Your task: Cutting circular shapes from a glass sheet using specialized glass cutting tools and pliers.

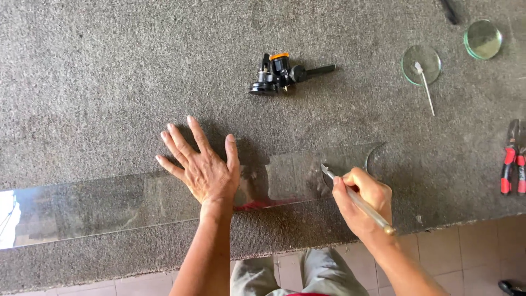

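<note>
While a black tool (285, 74), two round glass pieces (421, 64) and red pliers (513, 164) lie apart on the grey counter (109, 82), nothing blocks the hands. The left hand (205, 172) lies open and flat on the long clear glass strip (109, 203). The right hand (364, 200) grips a thin cutter (356, 200) touching it.

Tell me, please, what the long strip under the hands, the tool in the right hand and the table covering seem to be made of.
Long strip: clear glass, probably; see-through, glossy, with reflections.
Cutter in the right hand: apparently metal; thin silvery shaft, brass-coloured end.
Table covering: grey carpet or felt; matte, fuzzy.
The left hand lies flat on the strip.
</note>
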